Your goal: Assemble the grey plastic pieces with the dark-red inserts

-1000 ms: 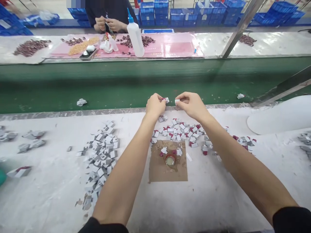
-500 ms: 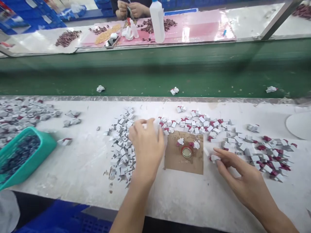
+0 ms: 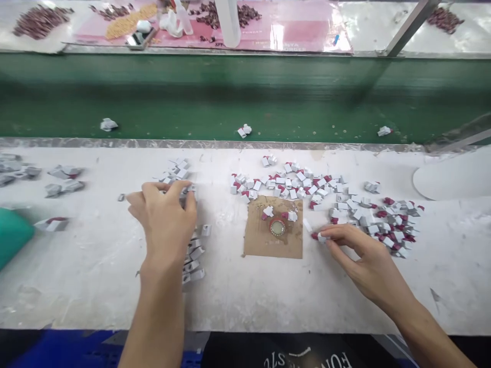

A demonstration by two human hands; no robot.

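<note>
Bent over the left-hand pile of small light-grey plastic pieces (image 3: 196, 251) is my left hand (image 3: 163, 214). Its thumb and forefinger close around a grey piece (image 3: 191, 189) at the top of that pile; the other fingertips are hidden behind the hand. My right hand (image 3: 358, 255) pinches a small grey-and-dark-red plastic part (image 3: 320, 237) just above the table, right of a brown cardboard square (image 3: 274, 248). On the cardboard lie a round, red-rimmed dish (image 3: 277, 227) and two grey-and-red parts (image 3: 290, 216), among wet-looking spots.
Joined grey-and-red parts (image 3: 299, 181) spread behind the cardboard and into a heap (image 3: 395, 225) at right. A green basket (image 3: 13, 235) stands at far left. Beyond the table edge runs a green belt (image 3: 192, 97) carrying three parts. A white bottle (image 3: 229, 23) stands past it.
The view has shifted right and down. My left hand has moved left from beside the cardboard onto the grey pile. My right hand stays right of the cardboard, its fingers on the grey-and-red part.
</note>
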